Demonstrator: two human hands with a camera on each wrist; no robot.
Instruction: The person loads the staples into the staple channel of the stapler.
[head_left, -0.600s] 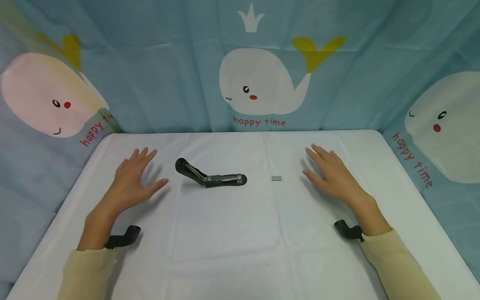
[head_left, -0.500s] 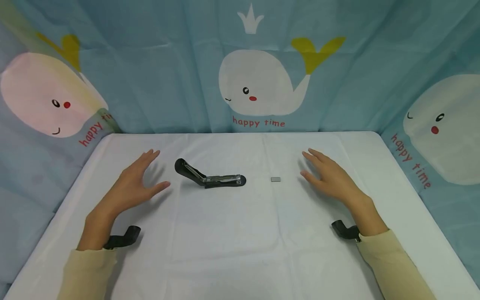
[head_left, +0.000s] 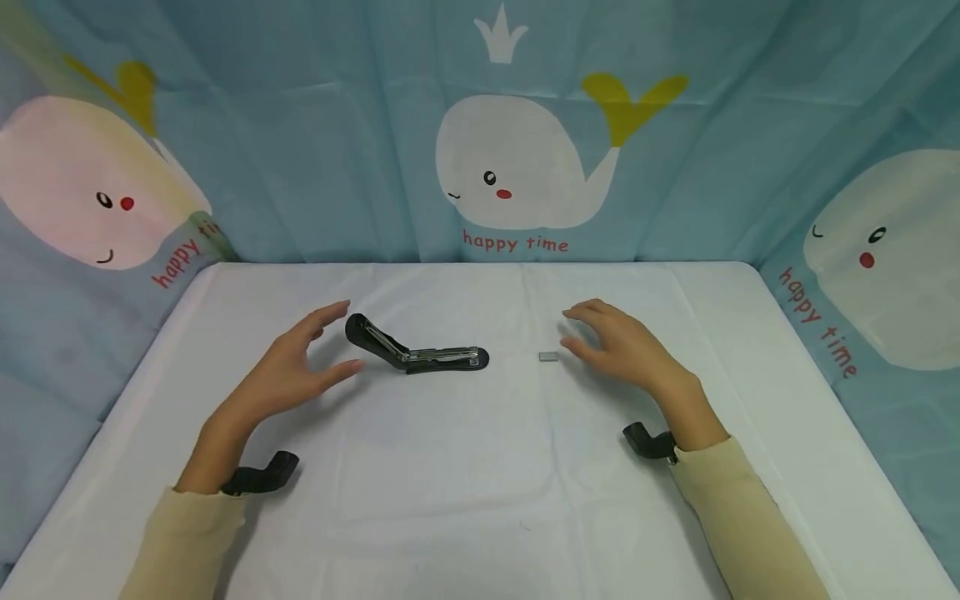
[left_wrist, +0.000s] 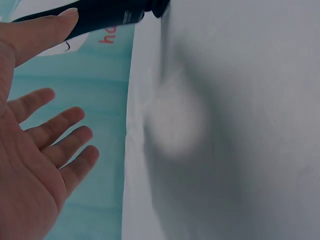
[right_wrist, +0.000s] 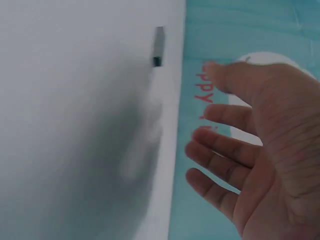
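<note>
Nothing is gripped yet; left hand (head_left: pixel 288 371) is held with fingers apart just beside the opened stapler (head_left: pixel 412 350) mid-table (head_left: pixel 465 467); right hand (head_left: pixel 626 350) is held with fingers loosely spread near the staple strip (head_left: pixel 548 357), not touching; pickup and loading are judged still outstanding.

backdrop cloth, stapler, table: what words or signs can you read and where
"happy time" in red under the middle whale on the backdrop cloth.
"happy ti", cut by a fold, beside the left whale.
"happy time" beside the right whale.
Stapler: a pale mark in the left wrist view, too blurred to read.
</note>
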